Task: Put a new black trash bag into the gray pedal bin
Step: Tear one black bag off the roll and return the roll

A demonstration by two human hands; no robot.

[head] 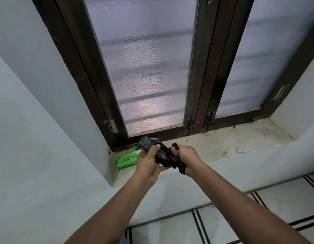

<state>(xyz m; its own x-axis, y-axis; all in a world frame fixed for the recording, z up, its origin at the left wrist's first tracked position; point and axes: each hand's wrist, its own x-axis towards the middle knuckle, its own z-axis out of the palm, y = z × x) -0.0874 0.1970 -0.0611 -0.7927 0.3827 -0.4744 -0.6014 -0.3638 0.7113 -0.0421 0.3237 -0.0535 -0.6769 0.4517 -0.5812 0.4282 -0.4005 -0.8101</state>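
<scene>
Black plastic, the trash bag roll (150,144), is gripped by the left hand (147,160) at six o'clock; its loose end is pinched by the right hand (185,157). A torn bag is risked if the pull is uneven.

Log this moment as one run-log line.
left hand grips bag roll | right hand pulls bag end | green box on sill | bin unseen

- We see a pale, stained window sill (232,145) below the dark window frame.
- On its left end lies a green box (126,160) with printed text, near the corner.
</scene>
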